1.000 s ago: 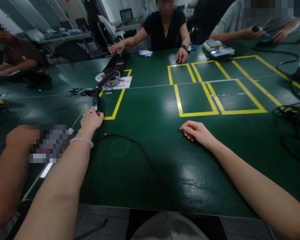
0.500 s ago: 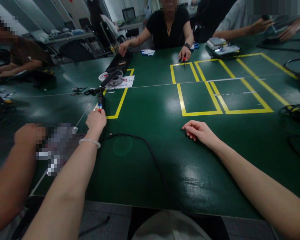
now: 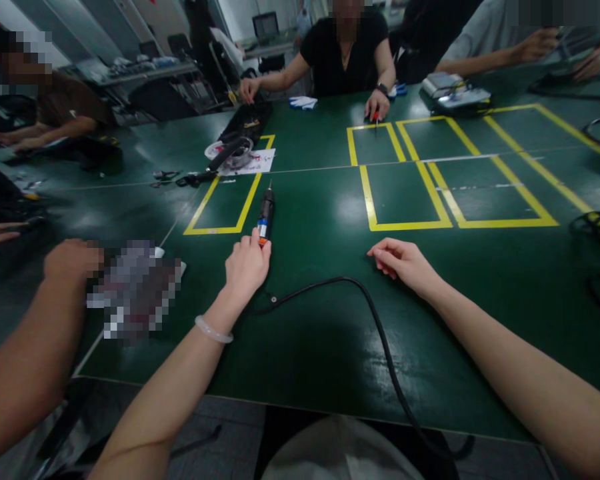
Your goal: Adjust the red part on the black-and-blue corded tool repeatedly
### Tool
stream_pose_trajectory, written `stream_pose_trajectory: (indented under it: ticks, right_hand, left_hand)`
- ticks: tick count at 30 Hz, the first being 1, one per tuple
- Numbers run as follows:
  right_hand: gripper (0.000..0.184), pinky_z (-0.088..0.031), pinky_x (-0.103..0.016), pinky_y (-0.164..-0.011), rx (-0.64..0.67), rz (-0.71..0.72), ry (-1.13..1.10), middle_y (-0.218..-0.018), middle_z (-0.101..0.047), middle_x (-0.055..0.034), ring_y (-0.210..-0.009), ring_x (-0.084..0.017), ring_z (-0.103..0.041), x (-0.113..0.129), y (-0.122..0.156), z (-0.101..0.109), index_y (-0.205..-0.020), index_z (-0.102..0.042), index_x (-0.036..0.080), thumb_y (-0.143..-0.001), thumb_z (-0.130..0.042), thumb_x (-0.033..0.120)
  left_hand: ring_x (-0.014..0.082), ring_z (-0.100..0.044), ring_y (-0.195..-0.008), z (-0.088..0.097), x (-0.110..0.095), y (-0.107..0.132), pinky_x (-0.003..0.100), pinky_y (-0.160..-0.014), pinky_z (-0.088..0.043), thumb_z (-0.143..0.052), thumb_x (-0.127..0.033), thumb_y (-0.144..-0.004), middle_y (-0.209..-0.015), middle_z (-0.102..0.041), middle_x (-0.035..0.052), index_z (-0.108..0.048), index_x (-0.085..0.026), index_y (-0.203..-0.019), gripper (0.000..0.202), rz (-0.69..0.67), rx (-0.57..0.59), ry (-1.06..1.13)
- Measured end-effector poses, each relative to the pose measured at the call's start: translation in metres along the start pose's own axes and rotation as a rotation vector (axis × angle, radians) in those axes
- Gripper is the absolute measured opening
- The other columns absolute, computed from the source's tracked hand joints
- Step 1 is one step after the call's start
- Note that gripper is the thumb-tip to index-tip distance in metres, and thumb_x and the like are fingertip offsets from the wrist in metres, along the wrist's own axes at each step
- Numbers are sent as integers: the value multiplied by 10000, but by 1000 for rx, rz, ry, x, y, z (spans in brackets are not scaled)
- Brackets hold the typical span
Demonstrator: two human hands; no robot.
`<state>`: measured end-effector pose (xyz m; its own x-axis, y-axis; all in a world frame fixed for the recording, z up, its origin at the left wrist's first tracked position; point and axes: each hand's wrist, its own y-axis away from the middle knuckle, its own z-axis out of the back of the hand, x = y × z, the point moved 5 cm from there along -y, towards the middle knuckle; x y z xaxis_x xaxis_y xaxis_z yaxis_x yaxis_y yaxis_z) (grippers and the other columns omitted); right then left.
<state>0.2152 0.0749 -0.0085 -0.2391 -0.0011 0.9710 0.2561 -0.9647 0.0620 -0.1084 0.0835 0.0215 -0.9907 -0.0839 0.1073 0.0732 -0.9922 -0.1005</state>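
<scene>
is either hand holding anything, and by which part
The left hand holds the electric screwdriver by its rear end, opposite the bit. The right hand holds nothing visible.

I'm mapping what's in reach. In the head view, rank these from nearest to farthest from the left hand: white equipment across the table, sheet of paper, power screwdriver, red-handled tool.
1. Power screwdriver: in the left hand.
2. Sheet of paper: ahead, beyond the screwdriver's tip.
3. Red-handled tool: farther, to the right, under a co-worker's hand.
4. White equipment: right of that tool.
</scene>
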Motion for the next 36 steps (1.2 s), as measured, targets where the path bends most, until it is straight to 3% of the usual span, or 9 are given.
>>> stream_pose_trajectory:
  ticks: [6,9,14,17,20,22,27,36]
  right_hand:
    - [228,-401,-261,-558,46,192,200,-669,-587,-9,-585,-126,-518,17,7,-19,-870,-672,150,-916,-553,340]
    - [157,-462,-279,-658,77,289,230,-831,-656,-46,-713,-152,-589,22,11,-30,-914,-665,162,-918,-552,270]
    - [304,-496,-276,-646,80,384,296,-1042,-609,-81,-790,-160,-596,25,13,-40,-1201,-606,194,-900,-559,195]
    - [291,-508,-287,-675,84,408,299,-1026,-604,-79,-802,-162,-600,26,13,-42,-1187,-609,198,-902,-555,185]
    - [175,-506,-280,-640,60,370,251,-935,-621,-61,-753,-155,-596,22,12,-40,-1060,-632,190,-897,-577,222]
    - [134,-487,-257,-553,61,269,155,-829,-618,-38,-680,-146,-590,15,10,-37,-971,-616,185,-894,-600,293]
    - [316,-365,-205,-377,116,-29,-158,-578,-540,49,-406,-79,-462,-3,6,-36,-860,-538,177,-882,-611,484]
    - [391,-388,-174,-371,151,-142,-375,-642,-615,22,-447,-71,-523,-3,7,-41,-845,-521,171,-827,-682,528]
  left_hand:
    - [272,-579,-998,15,-71,29,334,-740,-494,-259,-437,-1034,-1163,-587,170,-379,-98,-1486,578,-179,-28,-6]
    - [275,-575,-997,19,-100,37,344,-756,-485,-287,-413,-1034,-1131,-591,165,-392,-75,-1478,567,-238,-29,-14]
    - [266,-572,-1020,24,-136,48,334,-769,-479,-372,-397,-1018,-1127,-582,167,-372,-47,-1483,582,-309,11,21]
    - [261,-573,-1023,26,-150,53,333,-765,-481,-405,-349,-1004,-1127,-580,162,-359,-45,-1489,574,-344,37,42]
    - [261,-571,-1037,29,-156,56,332,-765,-486,-428,-332,-988,-1142,-579,155,-360,-57,-1486,573,-371,68,72]
    - [266,-567,-1053,29,-154,56,332,-770,-487,-439,-395,-982,-1159,-576,154,-355,-70,-1484,604,-396,88,102]
    - [268,-561,-1072,24,-140,55,348,-808,-485,-492,-537,-928,-1200,-560,143,-281,-97,-1510,759,-473,122,199]
    - [260,-537,-1077,18,-135,56,359,-877,-463,-479,-478,-924,-1223,-550,132,-258,-101,-1518,737,-482,100,262]
